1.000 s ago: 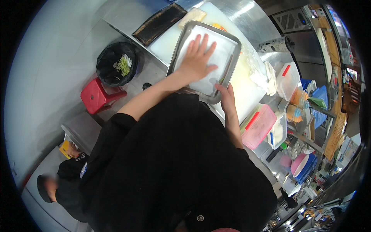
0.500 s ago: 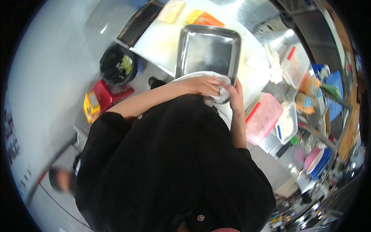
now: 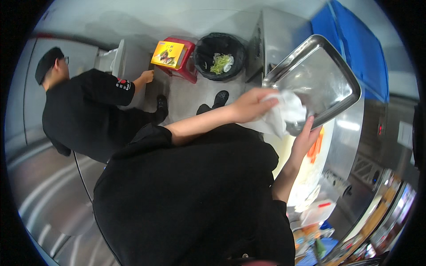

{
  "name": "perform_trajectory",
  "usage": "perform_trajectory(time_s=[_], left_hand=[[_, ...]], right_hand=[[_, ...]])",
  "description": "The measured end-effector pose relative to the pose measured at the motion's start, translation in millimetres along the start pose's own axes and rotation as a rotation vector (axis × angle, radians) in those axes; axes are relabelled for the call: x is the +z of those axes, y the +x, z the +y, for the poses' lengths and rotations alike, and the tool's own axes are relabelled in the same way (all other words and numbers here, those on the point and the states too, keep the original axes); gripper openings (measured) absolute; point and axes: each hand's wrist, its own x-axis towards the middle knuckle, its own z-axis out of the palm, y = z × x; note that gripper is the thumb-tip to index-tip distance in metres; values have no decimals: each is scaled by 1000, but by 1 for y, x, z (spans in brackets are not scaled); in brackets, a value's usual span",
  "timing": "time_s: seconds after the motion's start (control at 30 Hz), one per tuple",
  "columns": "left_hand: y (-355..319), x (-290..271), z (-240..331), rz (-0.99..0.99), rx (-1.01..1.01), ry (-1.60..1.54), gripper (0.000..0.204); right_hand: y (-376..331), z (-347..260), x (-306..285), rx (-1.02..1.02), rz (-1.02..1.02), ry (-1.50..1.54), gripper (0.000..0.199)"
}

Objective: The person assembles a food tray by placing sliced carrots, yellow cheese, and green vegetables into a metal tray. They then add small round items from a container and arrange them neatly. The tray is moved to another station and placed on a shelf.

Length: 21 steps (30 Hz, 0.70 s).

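A rectangular stainless steel tray [image 3: 330, 88] is tilted in front of me, its shiny inside facing up. My right hand [image 3: 306, 139] grips its near rim, with the thumb laid over the edge. Bunched in my left hand [image 3: 257, 105] is a white cloth [image 3: 286, 111], held at the tray's near left corner, where part of it hangs below my fingers. The fingers of my right hand under the tray are partly hidden.
Beyond my right wrist, orange strips [image 3: 315, 148] lie on a white board [image 3: 306, 177]. A black-lined bin [image 3: 206, 48] with green scraps stands ahead, beside a red stool [image 3: 187, 60] bearing a yellow box [image 3: 167, 54]. A co-worker in black [image 3: 84, 111] bends at the left.
My view and body have turned left, and the tray has come off the white board into the air. The cloth has shifted to the tray's left corner. The co-worker now shows fully.
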Motion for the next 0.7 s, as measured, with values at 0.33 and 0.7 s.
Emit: perform_trajectory(time_s=[0.33,0.7], left_hand=[[-37,-156,-48,791,-112,-930,38],[36,-194,-27,309,36,-1228,39]], right_hand=[[103,-29,209,-941,-294,-603,53],[105,20,171,-188,72,-375,37]])
